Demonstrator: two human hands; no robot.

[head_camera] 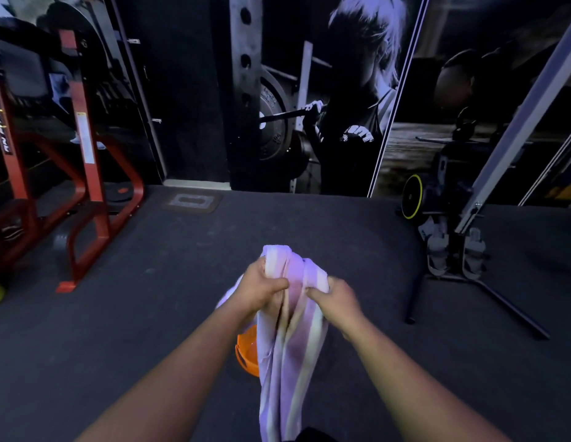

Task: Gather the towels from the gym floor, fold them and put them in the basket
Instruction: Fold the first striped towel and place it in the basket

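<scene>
Both forearms reach in from the bottom of the view and meet just below centre. At about seven o'clock of the bundle, the left hand (261, 290) curls its fingers round a bunched upper edge of the lilac striped towel (287, 352); at about four o'clock the right hand (336, 303) pinches the neighbouring gather, the two grips close together. From them the cloth hangs in loose, uneven pleats straight down toward six o'clock, so it is off the floor but, by my reading, not yet folded. Partly hidden behind the hanging cloth, at about eight o'clock from the hands, an orange basket (247, 352) sits on the dark gym floor (134, 314); whether it holds anything I cannot tell. No other towel shows on the floor in view. Farther out, a red rack (86, 186) stands at ten o'clock and a rowing machine (453, 247) at two o'clock. Gathering of this towel looks done; folding and dropping it in the basket remain.
</scene>
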